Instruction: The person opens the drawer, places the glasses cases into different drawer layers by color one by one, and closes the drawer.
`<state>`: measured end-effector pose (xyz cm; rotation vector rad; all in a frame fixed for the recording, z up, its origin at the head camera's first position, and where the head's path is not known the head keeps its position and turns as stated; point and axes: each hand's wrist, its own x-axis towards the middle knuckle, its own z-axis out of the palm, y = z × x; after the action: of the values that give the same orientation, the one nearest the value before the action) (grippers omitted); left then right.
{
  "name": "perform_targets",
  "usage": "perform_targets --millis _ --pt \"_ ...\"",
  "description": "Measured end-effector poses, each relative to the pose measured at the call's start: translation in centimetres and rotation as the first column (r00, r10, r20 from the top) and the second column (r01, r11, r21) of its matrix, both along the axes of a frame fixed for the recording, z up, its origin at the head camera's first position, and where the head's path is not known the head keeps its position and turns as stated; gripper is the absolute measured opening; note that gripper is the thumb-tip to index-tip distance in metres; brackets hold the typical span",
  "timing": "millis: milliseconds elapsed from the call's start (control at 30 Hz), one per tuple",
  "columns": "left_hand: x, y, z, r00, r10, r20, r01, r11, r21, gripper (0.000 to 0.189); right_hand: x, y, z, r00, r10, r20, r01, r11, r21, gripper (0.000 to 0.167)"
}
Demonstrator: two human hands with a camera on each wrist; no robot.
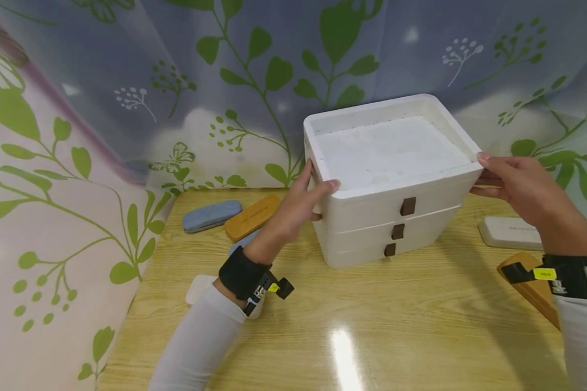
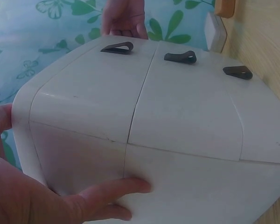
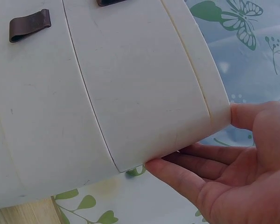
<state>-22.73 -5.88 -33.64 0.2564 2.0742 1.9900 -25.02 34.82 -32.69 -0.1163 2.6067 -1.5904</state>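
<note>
A white desktop drawer unit (image 1: 357,231) with a shallow tray top stands at the back of the wooden table, turned at an angle. Dark brown pull tabs (image 1: 408,206) mark its three stacked drawers, all closed. My left hand (image 1: 295,209) grips the unit's left side, thumb over the top rim and fingers against the side wall (image 2: 191,186). On the opposite side, my right hand (image 1: 523,184) holds the upper right corner. In the right wrist view, its thumb presses near the top edge and its fingertips (image 3: 158,168) touch the side.
Left of the unit lie a blue glasses case (image 1: 212,216), an orange case (image 1: 253,217) and another blue case, partly hidden by my arm. A white case (image 1: 199,288) sits under my left forearm. At right are a white case (image 1: 511,232) and an orange case (image 1: 530,288). Leaf-patterned curtain (image 1: 254,108) hangs behind.
</note>
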Motion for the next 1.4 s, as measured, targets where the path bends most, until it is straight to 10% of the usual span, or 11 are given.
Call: perform_targets --millis 1400 --pt "-2.3 -2.6 -0.1 0.993 -0.114 -0.040 0.116 0.992 0.049 0.084 0.8 -2.1 -0.3 0.998 -0.061 -0.030 0.061 0.998 -0.005 0.077"
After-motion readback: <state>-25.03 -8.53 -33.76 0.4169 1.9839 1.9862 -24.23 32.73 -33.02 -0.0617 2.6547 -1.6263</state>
